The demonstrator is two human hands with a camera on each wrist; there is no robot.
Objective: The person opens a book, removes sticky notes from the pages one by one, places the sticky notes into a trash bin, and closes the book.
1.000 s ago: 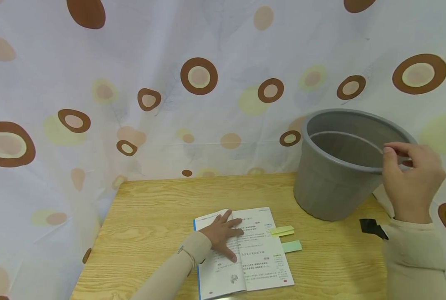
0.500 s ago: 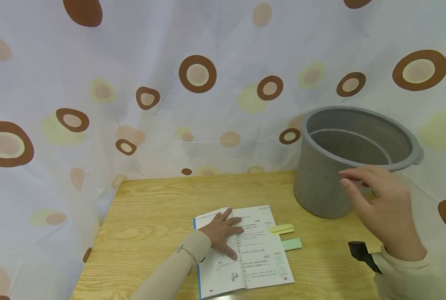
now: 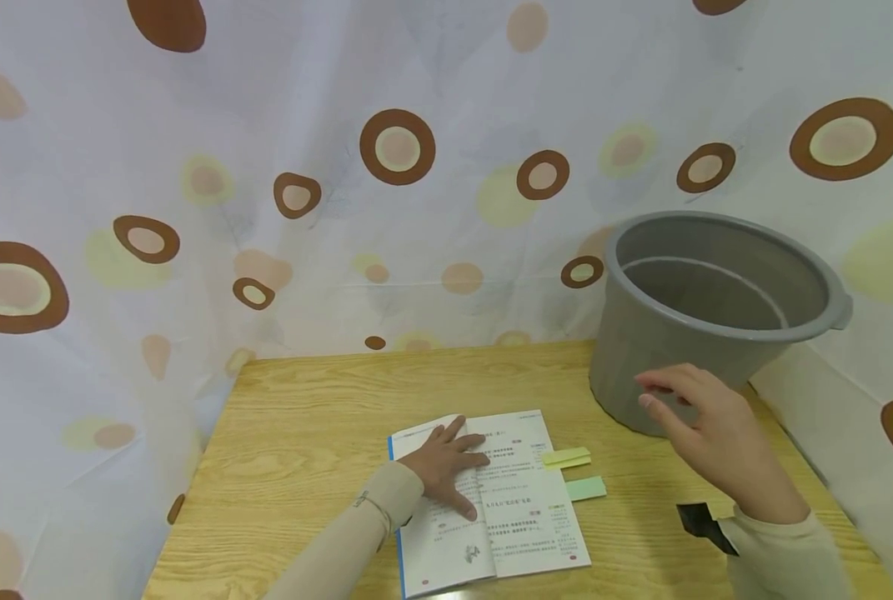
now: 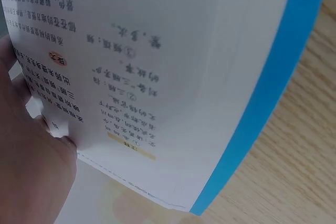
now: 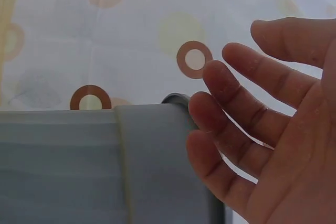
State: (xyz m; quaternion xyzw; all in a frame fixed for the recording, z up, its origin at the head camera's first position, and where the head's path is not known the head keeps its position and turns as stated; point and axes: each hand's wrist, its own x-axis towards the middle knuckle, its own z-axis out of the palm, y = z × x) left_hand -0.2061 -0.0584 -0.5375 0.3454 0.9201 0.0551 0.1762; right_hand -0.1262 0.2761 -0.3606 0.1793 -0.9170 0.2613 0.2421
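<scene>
An open book (image 3: pixel 524 542) with a blue cover edge lies on the wooden table. Spread fingers of my left hand (image 3: pixel 446 471) rest across its left page and middle fold. In the left wrist view the page (image 4: pixel 210 77) bulges a little above the table beside the hand. A yellow sticky tab (image 3: pixel 566 457) and a green sticky tab (image 3: pixel 586 488) stick out from the right page. My right hand (image 3: pixel 724 437) hovers in front of the grey bucket (image 3: pixel 634 358). Its fingers (image 5: pixel 252 114) are loosely bent and hold nothing, as the right wrist view shows.
The bucket stands at the table's back right corner, its mouth tilted towards me. Behind the wooden table (image 3: pixel 303 417) hangs a white curtain (image 3: pixel 431 225) with brown and yellow spots. A black strap piece (image 3: pixel 704 525) sticks out from my right sleeve.
My right hand has moved left and down, from the bucket's right rim to in front of its wall. My left hand and the book have stayed in place.
</scene>
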